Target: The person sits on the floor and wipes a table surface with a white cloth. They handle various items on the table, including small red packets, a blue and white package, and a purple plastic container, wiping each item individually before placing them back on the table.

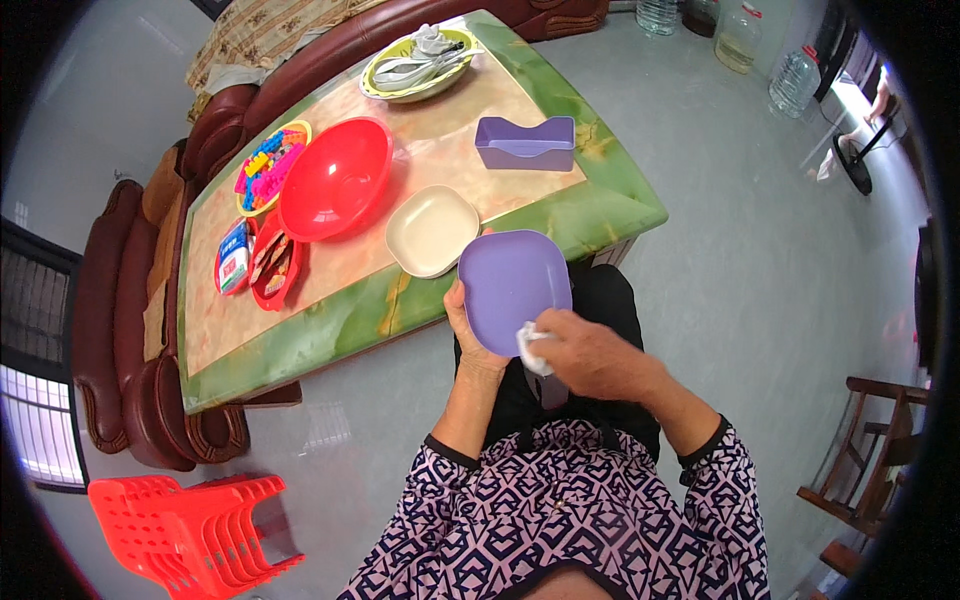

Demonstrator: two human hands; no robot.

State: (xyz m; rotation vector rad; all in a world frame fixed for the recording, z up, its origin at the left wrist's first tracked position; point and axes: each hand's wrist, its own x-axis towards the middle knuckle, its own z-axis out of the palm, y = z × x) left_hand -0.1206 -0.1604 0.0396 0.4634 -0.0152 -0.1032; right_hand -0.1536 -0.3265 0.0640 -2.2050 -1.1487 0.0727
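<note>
My left hand [470,328] grips a purple square plate [512,285] with rounded corners by its left and lower edge, above my lap. In my right hand [590,352] is a bunched white cloth [532,350], pressed against the plate's lower right rim. The fingers of this hand are curled round the cloth. Just beyond the plate, a cream plate [433,230] of similar shape lies on the table. Farther off to the right stands a purple open holder [526,150] with a wavy front edge.
On the marbled green-edged table [610,185] are a large red bowl [338,180], a basket of toy blocks [270,170], a red basket of packets [275,268], a white-and-blue package [233,258] and a bowl of cutlery [420,68]. Red stacked stools [200,530] stand lower left.
</note>
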